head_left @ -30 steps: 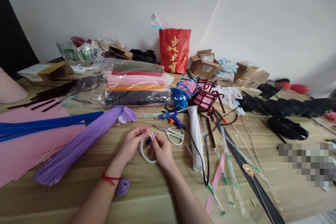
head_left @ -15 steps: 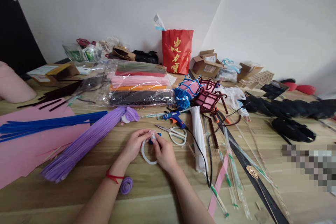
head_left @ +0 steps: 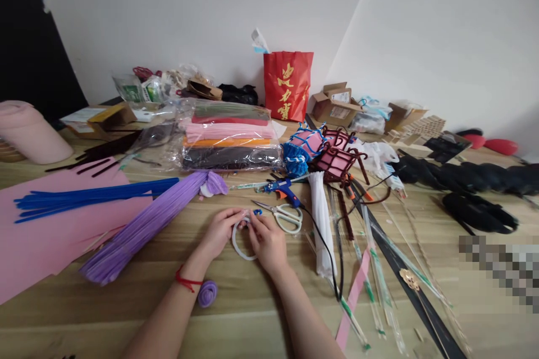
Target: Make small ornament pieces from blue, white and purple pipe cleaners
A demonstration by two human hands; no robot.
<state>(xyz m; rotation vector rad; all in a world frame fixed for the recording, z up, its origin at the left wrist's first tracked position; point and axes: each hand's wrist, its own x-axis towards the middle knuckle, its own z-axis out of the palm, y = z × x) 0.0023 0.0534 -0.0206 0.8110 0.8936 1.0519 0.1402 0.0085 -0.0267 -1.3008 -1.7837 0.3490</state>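
My left hand [head_left: 223, 230] and my right hand [head_left: 268, 240] meet over the table, both closed on a white ring [head_left: 240, 247] that looks like chenille stem bent into a loop. Their fingertips pinch its top edge, and the exact spot they grip is partly hidden. A small blue curl [head_left: 257, 212] shows just beyond the right fingers. Scissors [head_left: 283, 215] with pale handles lie to the right of that hand. Below the left wrist sits a purple coil [head_left: 208, 294]. A blue glue gun [head_left: 283, 189] rests behind the scissors.
Purple stems [head_left: 138, 235] and blue stems [head_left: 96, 196] lie left, partly on pink sheets [head_left: 54, 235]. White stems [head_left: 320, 224] and the glue gun's black cord lie right. Bagged coloured stems [head_left: 231, 134], pink lanterns [head_left: 337, 164] and a red bag [head_left: 288, 84] stand behind.
The view has shifted slightly, so everything sits a little further right. My fingers have moved a little on the ring, and the blue curl now shows less behind them.
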